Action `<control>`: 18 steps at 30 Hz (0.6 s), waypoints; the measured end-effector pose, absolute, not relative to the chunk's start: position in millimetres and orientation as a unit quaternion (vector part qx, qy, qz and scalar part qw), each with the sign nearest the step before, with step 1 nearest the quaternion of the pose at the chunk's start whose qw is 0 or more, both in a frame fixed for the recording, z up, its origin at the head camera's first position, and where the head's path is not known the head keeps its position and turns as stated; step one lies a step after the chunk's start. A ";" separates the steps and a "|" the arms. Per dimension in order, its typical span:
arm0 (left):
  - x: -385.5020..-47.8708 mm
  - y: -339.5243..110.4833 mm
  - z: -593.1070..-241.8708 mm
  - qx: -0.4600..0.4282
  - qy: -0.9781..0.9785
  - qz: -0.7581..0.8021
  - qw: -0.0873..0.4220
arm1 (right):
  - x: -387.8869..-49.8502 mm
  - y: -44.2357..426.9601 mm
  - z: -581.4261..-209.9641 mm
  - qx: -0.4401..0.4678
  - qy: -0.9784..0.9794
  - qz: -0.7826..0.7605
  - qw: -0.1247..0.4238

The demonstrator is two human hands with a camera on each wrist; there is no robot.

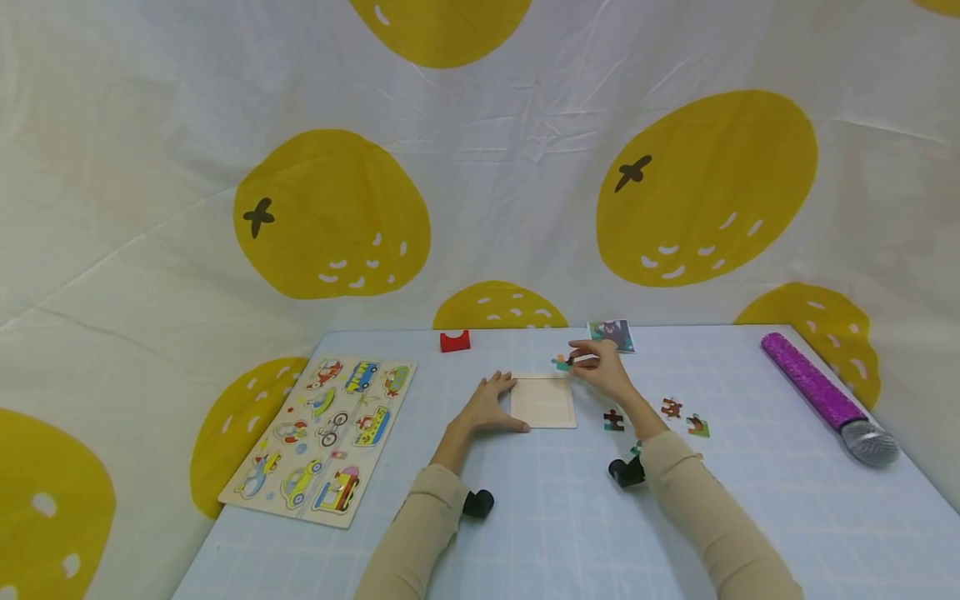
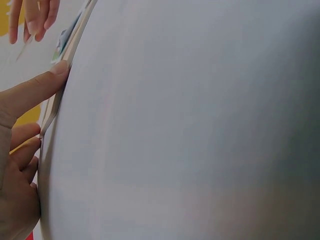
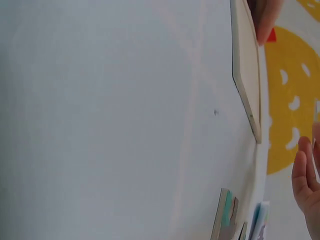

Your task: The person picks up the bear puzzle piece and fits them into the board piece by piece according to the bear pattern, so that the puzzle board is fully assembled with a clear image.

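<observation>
A square, pale wooden puzzle tray (image 1: 543, 403) lies on the table at the middle. My left hand (image 1: 488, 406) holds its left side, thumb along the near edge and fingers by the far corner; in the left wrist view the thumb (image 2: 42, 85) presses on the tray's rim. Above the tray's far right corner, my right hand (image 1: 602, 369) pinches a small multicoloured jigsaw piece (image 1: 561, 362). That piece shows only as a thin edge in the left wrist view. Loose jigsaw pieces lie to the right, including a dark one (image 1: 613, 420) beside the right forearm.
Two more jigsaw pieces (image 1: 672, 407) lie right of the forearm, another partly under the sleeve. Behind the right hand is a picture card (image 1: 613, 333). A red block (image 1: 454, 341), a vehicle puzzle board (image 1: 318, 437) at left and a purple glittery microphone (image 1: 813, 383) at right surround the work.
</observation>
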State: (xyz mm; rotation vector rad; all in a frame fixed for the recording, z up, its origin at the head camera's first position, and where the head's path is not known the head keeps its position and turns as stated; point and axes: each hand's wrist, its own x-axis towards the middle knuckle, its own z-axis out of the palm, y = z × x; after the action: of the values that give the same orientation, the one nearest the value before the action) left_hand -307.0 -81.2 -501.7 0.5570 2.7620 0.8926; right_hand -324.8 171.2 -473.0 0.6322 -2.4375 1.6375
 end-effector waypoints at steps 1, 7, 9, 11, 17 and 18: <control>-306.9 -81.4 -501.8 0.188 0.931 0.299 0.093 | -323.7 168.7 -473.6 0.210 -0.813 0.540 0.065; -307.5 -82.3 -501.4 0.192 0.931 0.294 0.096 | -316.7 155.7 -477.5 0.238 -0.820 0.518 0.043; -307.3 -82.3 -501.1 0.197 0.930 0.294 0.094 | -314.8 152.3 -479.1 0.250 -0.821 0.512 0.028; -307.3 -82.5 -500.7 0.200 0.930 0.295 0.092 | -312.9 148.5 -480.2 0.258 -0.825 0.502 0.006; -307.4 -82.7 -501.4 0.193 0.931 0.294 0.095 | -302.3 137.5 -476.7 0.271 -0.845 0.457 -0.064; -307.4 -82.8 -501.6 0.193 0.931 0.296 0.095 | -300.4 136.3 -475.8 0.275 -0.846 0.451 -0.071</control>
State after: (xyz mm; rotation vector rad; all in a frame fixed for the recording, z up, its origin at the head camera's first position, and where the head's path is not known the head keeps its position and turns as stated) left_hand -307.4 -82.8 -501.6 0.5729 2.7592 0.8778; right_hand -300.4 136.3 -475.8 0.9066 -2.7855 1.4844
